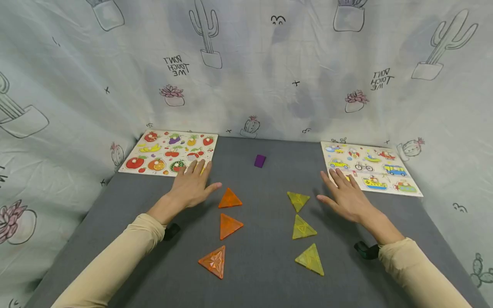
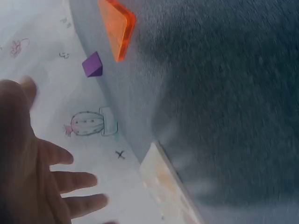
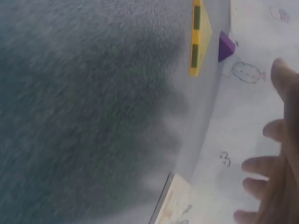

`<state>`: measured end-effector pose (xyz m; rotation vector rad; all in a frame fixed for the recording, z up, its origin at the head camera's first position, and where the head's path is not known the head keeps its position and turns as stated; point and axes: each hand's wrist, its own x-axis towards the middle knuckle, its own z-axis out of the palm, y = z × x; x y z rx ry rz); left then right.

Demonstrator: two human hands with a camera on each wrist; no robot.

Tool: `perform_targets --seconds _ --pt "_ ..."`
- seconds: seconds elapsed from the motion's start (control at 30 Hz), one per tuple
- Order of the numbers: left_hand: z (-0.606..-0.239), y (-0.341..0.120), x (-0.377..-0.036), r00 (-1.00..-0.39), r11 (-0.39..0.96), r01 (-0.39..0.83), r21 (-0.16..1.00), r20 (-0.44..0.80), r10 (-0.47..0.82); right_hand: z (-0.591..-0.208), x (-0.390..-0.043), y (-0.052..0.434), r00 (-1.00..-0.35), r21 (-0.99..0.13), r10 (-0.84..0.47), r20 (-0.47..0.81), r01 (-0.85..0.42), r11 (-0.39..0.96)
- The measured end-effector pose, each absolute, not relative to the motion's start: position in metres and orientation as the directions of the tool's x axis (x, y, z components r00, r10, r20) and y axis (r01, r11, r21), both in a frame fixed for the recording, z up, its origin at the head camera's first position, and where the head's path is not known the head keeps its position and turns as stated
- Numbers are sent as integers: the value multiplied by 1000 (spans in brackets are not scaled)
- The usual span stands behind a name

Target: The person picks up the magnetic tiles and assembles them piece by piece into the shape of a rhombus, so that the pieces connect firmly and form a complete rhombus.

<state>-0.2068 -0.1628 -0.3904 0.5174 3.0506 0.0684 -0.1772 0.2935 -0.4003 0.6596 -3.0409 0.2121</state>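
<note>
My left hand (image 1: 191,184), fingers spread, hovers by the near edge of a fruit picture board (image 1: 165,153). To its right lie three translucent orange triangle tiles, the far one (image 1: 230,198), the middle one (image 1: 230,226) and the near one (image 1: 214,261). My right hand (image 1: 348,196) is also spread, beside a vehicle picture board (image 1: 371,167), and holds nothing. Left of it are three yellow-green triangle tiles: far (image 1: 298,200), middle (image 1: 302,227) and near (image 1: 311,259). In both wrist views the fingers are extended with nothing between them.
A small purple block (image 1: 259,161) sits at the back middle of the grey table (image 1: 265,282). Behind the table hangs a white curtain (image 1: 246,64) printed with cacti, closing off the back and sides. Dark bands circle both wrists.
</note>
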Motion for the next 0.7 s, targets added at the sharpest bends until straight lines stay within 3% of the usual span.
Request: perform_targets --seconds 0.07,0.17,0.3,0.53,0.7 --pt "-392 -159 -207 -935 934 354 54 -13 356 -404 -181 289 -863 -113 -489 125 -502 857" --pt "-395 -152 -207 -912 909 410 68 28 409 -408 -189 279 -738 -71 -629 245 -661 747" --pt "-400 -141 -210 -866 860 494 126 -17 500 -413 -195 266 -613 -32 -753 238 -780 625" --pt "-405 -127 -211 -760 773 613 165 -145 634 -417 -196 246 -580 -84 -814 22 -813 576" --pt "-406 -121 -215 -750 765 627 147 -150 644 -419 -199 242 -577 -108 -816 23 -813 572"
